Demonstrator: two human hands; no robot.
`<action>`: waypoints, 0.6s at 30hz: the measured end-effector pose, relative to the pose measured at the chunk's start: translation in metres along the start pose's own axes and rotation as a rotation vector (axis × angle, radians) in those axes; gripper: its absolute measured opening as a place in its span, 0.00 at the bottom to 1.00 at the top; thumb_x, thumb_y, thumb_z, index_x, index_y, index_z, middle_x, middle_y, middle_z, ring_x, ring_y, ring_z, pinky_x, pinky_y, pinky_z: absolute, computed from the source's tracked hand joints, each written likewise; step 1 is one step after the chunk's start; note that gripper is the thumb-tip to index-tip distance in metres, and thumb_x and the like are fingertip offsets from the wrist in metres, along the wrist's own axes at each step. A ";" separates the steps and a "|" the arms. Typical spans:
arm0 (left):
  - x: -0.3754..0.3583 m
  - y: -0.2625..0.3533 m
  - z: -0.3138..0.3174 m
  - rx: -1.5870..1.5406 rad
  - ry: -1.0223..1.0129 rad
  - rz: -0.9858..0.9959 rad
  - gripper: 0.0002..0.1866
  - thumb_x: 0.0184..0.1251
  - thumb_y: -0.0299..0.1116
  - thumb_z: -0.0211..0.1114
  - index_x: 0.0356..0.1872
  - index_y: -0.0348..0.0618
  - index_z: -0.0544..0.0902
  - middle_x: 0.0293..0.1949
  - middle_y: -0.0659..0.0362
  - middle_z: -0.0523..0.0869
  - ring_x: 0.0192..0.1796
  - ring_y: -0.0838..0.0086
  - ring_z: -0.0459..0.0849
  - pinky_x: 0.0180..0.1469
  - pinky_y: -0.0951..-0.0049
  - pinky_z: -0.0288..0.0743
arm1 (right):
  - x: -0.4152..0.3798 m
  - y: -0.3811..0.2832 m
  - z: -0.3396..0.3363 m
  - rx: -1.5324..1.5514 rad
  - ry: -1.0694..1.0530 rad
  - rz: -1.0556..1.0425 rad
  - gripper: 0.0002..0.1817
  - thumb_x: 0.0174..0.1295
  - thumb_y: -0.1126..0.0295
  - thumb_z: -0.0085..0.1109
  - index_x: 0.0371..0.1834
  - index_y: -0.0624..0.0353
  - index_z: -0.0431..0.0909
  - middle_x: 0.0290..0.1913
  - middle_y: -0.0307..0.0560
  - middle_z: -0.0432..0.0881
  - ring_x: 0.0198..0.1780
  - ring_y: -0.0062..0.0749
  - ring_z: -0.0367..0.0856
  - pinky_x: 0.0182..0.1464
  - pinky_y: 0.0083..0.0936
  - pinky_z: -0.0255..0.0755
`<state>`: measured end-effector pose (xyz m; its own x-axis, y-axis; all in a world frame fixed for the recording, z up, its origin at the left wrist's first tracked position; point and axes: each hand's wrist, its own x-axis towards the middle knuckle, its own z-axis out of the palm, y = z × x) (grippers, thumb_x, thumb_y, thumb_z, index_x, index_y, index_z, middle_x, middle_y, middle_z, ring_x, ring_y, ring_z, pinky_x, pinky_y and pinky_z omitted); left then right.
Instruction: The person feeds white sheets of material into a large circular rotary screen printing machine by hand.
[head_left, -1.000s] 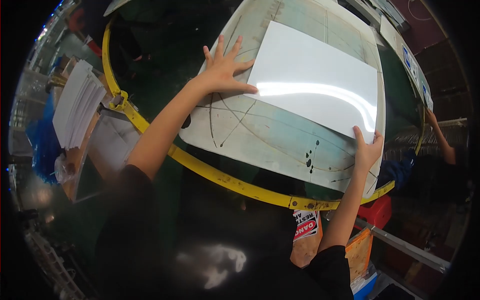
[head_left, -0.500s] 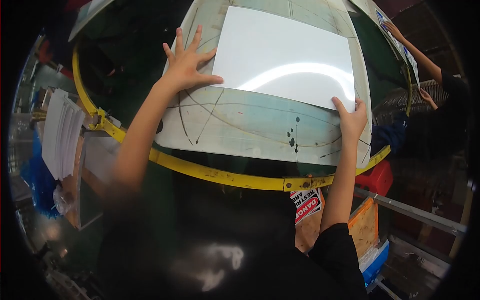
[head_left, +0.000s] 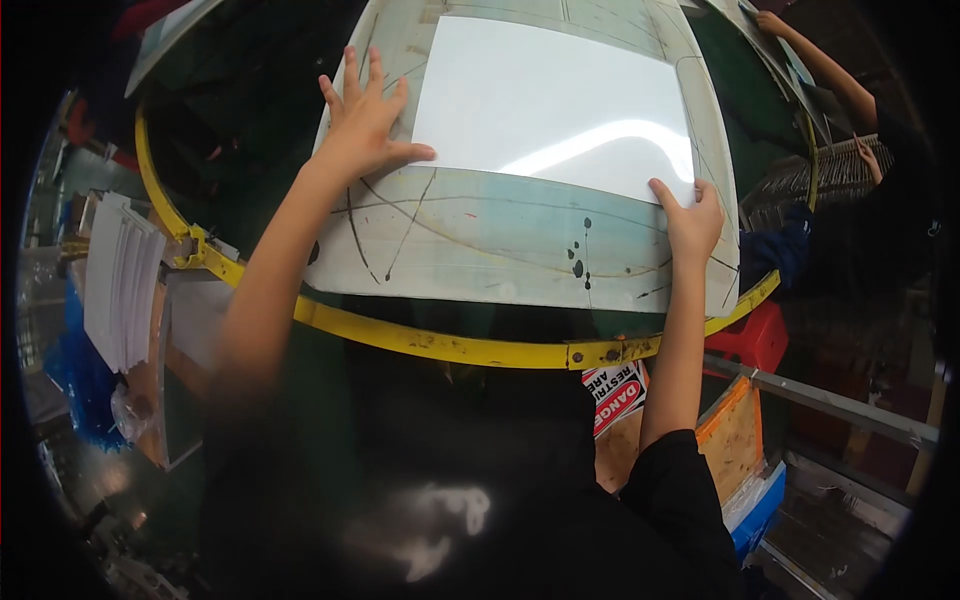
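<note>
A glossy white sheet [head_left: 550, 95] lies on a pale, ink-stained board [head_left: 480, 250], with a bright curved reflection across its lower right. My left hand [head_left: 360, 130] is at the sheet's lower left corner, fingers spread over the board and only the thumb tip on the sheet. At the lower right corner, my right hand [head_left: 692, 220] grips the sheet's edge, its thumb on top and the other fingers along the right side. Fingertips beneath that edge are hidden.
A yellow curved rail [head_left: 430, 345] runs in front of the board. White stacked sheets [head_left: 122, 285] stand at left. At right are a red stool [head_left: 755, 338], an orange-framed panel [head_left: 730, 425] and a co-worker's arm [head_left: 830, 75]. A danger sign [head_left: 615, 395] lies below the rail.
The view has shifted slightly. My left index finger has come away from the sheet's left edge, while the thumb stays on the corner. The co-worker's hands at right have moved.
</note>
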<state>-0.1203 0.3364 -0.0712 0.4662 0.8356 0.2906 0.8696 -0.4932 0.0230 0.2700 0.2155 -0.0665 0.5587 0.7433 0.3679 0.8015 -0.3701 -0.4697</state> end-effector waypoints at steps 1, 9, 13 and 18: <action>-0.001 0.003 -0.006 -0.023 -0.012 0.025 0.41 0.39 0.63 0.69 0.58 0.57 0.76 0.73 0.45 0.43 0.72 0.43 0.27 0.62 0.28 0.23 | -0.002 0.002 0.004 -0.124 0.085 -0.089 0.37 0.38 0.49 0.73 0.49 0.62 0.74 0.38 0.55 0.80 0.43 0.45 0.78 0.55 0.36 0.65; 0.023 0.035 -0.043 0.186 -0.344 0.023 0.38 0.37 0.59 0.72 0.55 0.57 0.78 0.70 0.45 0.55 0.73 0.46 0.36 0.64 0.29 0.27 | 0.003 -0.014 -0.020 -0.109 -0.299 -0.273 0.17 0.54 0.57 0.62 0.42 0.55 0.82 0.40 0.46 0.82 0.43 0.38 0.78 0.57 0.37 0.62; 0.043 0.066 -0.048 0.504 -0.437 0.044 0.37 0.28 0.56 0.77 0.44 0.44 0.83 0.65 0.40 0.64 0.73 0.47 0.46 0.65 0.30 0.30 | -0.004 0.026 -0.039 0.124 -0.441 -0.404 0.21 0.56 0.59 0.61 0.52 0.53 0.78 0.55 0.47 0.77 0.53 0.41 0.76 0.59 0.30 0.65; -0.015 0.092 -0.063 0.271 0.087 0.091 0.43 0.41 0.53 0.74 0.62 0.48 0.70 0.66 0.43 0.62 0.69 0.44 0.54 0.64 0.41 0.50 | -0.114 0.069 -0.182 0.025 -0.355 -0.455 0.21 0.54 0.65 0.63 0.52 0.57 0.75 0.57 0.48 0.75 0.60 0.41 0.71 0.61 0.31 0.63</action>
<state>-0.0577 0.2633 -0.0135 0.5390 0.7610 0.3610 0.8419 -0.4729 -0.2601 0.3009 0.0039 0.0051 0.0497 0.9676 0.2477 0.9368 0.0408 -0.3475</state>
